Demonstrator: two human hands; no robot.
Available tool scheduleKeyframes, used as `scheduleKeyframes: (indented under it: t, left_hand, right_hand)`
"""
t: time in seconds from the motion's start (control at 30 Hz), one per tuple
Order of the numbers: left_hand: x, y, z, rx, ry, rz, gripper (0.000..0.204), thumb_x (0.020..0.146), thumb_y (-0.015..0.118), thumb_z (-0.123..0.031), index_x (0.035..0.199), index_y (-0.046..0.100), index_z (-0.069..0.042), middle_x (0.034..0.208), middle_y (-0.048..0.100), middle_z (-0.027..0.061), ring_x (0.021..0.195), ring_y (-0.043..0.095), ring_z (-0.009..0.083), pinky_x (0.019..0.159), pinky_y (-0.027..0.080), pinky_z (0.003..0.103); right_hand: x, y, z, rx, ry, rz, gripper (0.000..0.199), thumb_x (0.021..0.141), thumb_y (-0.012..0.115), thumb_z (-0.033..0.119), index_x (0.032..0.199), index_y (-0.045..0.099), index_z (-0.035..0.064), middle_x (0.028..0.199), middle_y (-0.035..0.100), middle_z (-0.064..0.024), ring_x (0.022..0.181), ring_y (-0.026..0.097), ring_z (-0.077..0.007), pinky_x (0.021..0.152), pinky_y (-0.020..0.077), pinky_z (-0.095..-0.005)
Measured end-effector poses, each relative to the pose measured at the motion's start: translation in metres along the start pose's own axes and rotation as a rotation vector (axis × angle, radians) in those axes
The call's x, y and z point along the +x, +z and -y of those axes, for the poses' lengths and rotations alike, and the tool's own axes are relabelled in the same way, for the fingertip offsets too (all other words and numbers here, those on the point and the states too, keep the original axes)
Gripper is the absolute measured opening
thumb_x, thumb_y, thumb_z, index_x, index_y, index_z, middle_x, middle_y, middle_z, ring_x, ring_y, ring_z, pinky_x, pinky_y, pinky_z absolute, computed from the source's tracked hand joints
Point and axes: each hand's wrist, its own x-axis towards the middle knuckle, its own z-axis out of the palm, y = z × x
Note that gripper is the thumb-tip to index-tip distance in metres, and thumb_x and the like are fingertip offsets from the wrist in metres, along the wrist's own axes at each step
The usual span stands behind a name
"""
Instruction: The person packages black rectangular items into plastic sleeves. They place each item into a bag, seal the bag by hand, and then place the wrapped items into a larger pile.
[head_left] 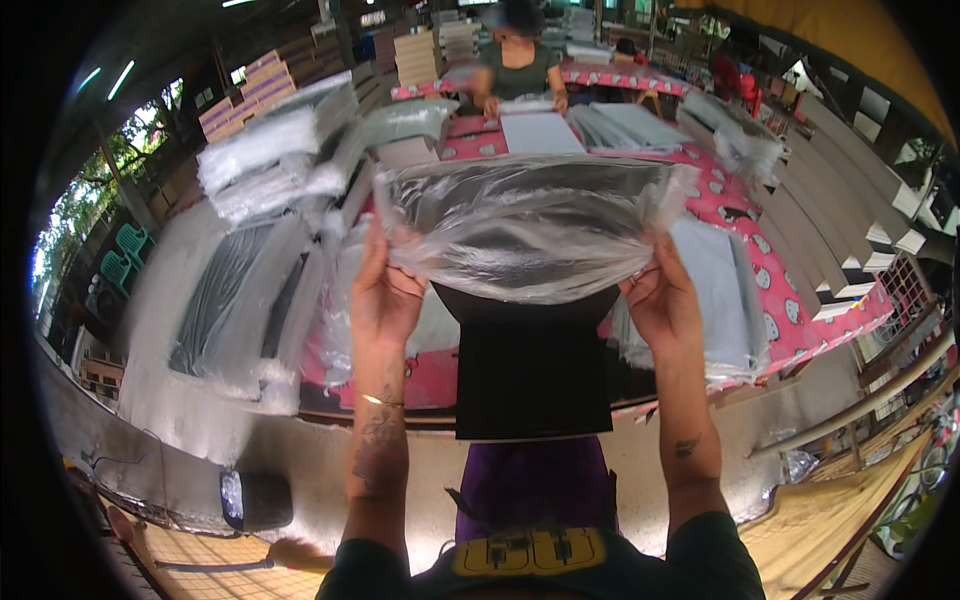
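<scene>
A clear plastic bag (530, 240) is stretched wide in front of me. My left hand (388, 300) is closed on its near left corner, and my right hand (662, 298) pinches the near right corner. Below the bag's near edge, a flat black board (535, 375) juts over the table edge toward me. Its far part passes behind the bag; whether it lies inside or under the plastic I cannot tell.
A pink printed cloth (775, 270) covers the table. Plastic-wrapped packs (280, 150) are piled at the left, with pale sheets (715, 290) on the right. Grey-brown boards (820, 220) stack farther right. Across the table, a person (520, 75) handles a white panel (542, 133).
</scene>
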Motion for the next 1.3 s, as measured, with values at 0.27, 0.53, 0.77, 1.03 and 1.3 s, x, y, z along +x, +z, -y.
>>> scheduleKeyframes:
  t: [0.27, 0.53, 0.77, 1.03, 1.3]
  left_hand:
    - [-0.014, -0.168, 0.080, 0.053, -0.228, -0.475, 0.026, 0.092, 0.056, -0.014, 0.116, 0.055, -0.005, 0.099, 0.062, 0.0060, 0.093, 0.059, 0.0206, 0.089, 0.048, 0.039]
    - [0.008, -0.100, 0.075, 0.883, 0.044, -0.262, 0.026, 0.091, 0.062, -0.020, 0.108, 0.057, -0.002, 0.090, 0.059, 0.0004, 0.087, 0.052, 0.0077, 0.081, 0.039, 0.023]
    - [0.031, -0.058, 0.080, 0.493, 0.219, -0.238, 0.011, 0.090, 0.062, -0.011, 0.097, 0.057, -0.004, 0.090, 0.060, -0.0013, 0.085, 0.055, 0.0092, 0.079, 0.044, 0.025]
    - [0.056, -0.007, 0.118, 0.600, 0.204, -0.201, 0.018, 0.088, 0.066, -0.022, 0.093, 0.057, -0.007, 0.085, 0.056, -0.0015, 0.079, 0.050, 0.0105, 0.073, 0.042, 0.025]
    - [-0.037, -0.008, 0.216, 0.609, -0.524, 0.031, 0.025, 0.099, 0.045, -0.024, 0.102, 0.053, 0.000, 0.086, 0.066, 0.0148, 0.076, 0.067, 0.0226, 0.068, 0.056, 0.031]
  right_hand:
    - [0.011, -0.154, -0.080, 0.046, 0.280, -0.329, 0.010, 0.090, 0.061, 0.023, 0.095, 0.060, 0.0142, 0.087, 0.062, 0.0018, 0.088, 0.058, -0.0151, 0.082, 0.0439, -0.0352]
    - [-0.001, -0.148, -0.088, -0.523, 0.168, -0.361, 0.017, 0.089, 0.064, 0.029, 0.094, 0.057, 0.0144, 0.074, 0.047, 0.0055, 0.071, 0.043, -0.0103, 0.073, 0.0372, -0.0275]
    - [-0.005, -0.157, -0.081, -0.718, -0.076, -0.217, 0.019, 0.092, 0.061, 0.032, 0.086, 0.055, 0.0152, 0.076, 0.051, 0.0055, 0.073, 0.047, -0.0066, 0.064, 0.0363, -0.0248]
    - [-0.004, -0.073, -0.043, -0.027, -0.371, -0.282, 0.042, 0.093, 0.057, 0.023, 0.129, 0.044, 0.0066, 0.122, 0.054, -0.0099, 0.110, 0.054, -0.0215, 0.094, 0.0449, -0.0360]
    - [0.024, -0.174, 0.028, -0.040, -0.659, -0.596, 0.035, 0.092, 0.052, 0.004, 0.126, 0.045, 0.0028, 0.115, 0.058, -0.0146, 0.103, 0.057, -0.0251, 0.096, 0.0459, -0.0396]
